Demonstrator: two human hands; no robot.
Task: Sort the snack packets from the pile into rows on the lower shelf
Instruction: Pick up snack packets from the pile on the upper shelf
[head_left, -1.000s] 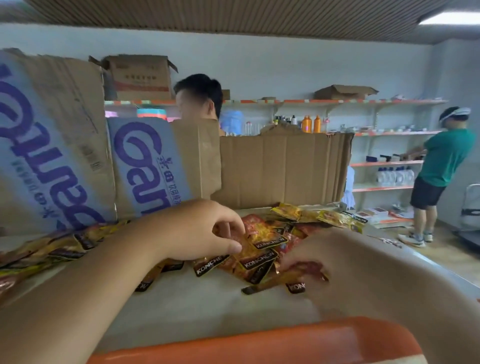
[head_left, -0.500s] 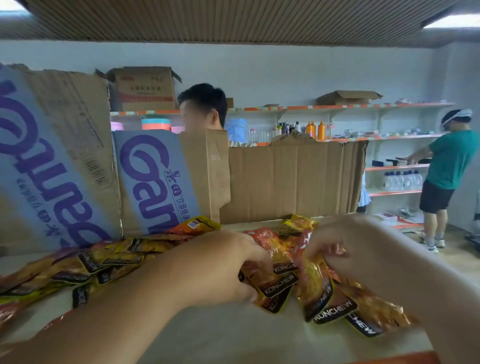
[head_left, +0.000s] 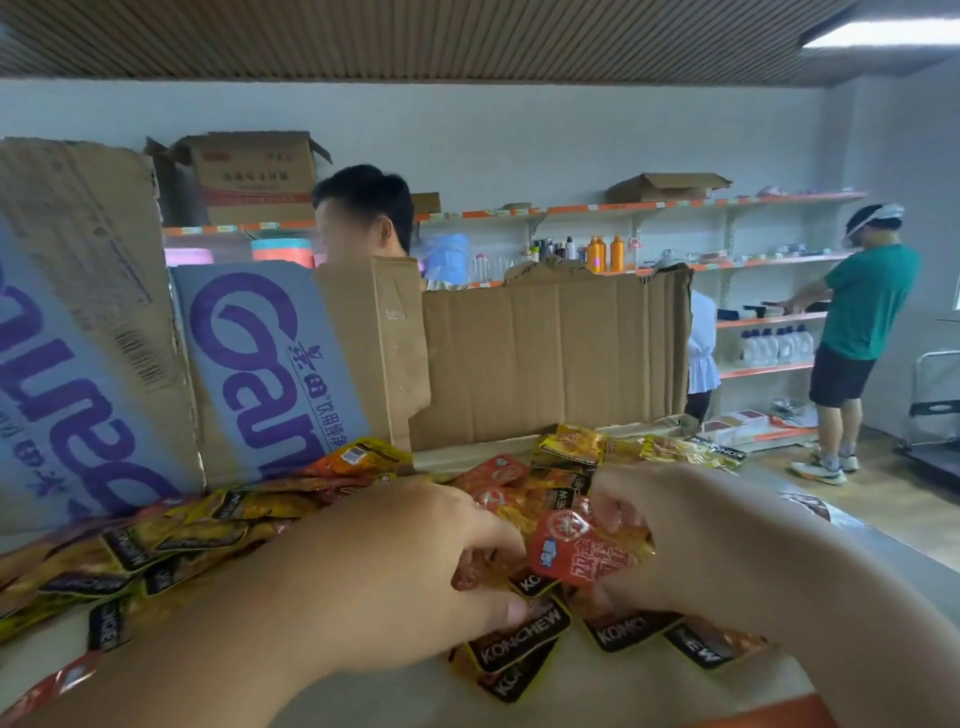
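We see both hands down in the pile (head_left: 524, 488) of snack packets, which lies on the shelf (head_left: 613, 691). Our right hand (head_left: 685, 545) is at the near right of the pile, fingers and thumb curled around a red packet (head_left: 582, 551) and lifting it slightly off the heap. Our left hand (head_left: 410, 571) is at the near left of the pile, fingers and thumb pinched on a few packets (head_left: 480, 571) there. To the left of the pile runs a row of yellow packets (head_left: 171, 545). Behind the pile stand a printed cardboard sheet (head_left: 260, 364) and a plain cardboard sheet (head_left: 556, 353). Beyond those is a person's head (head_left: 363, 213). Far right of the pile, a person in a green shirt (head_left: 862, 301) faces wall shelves.
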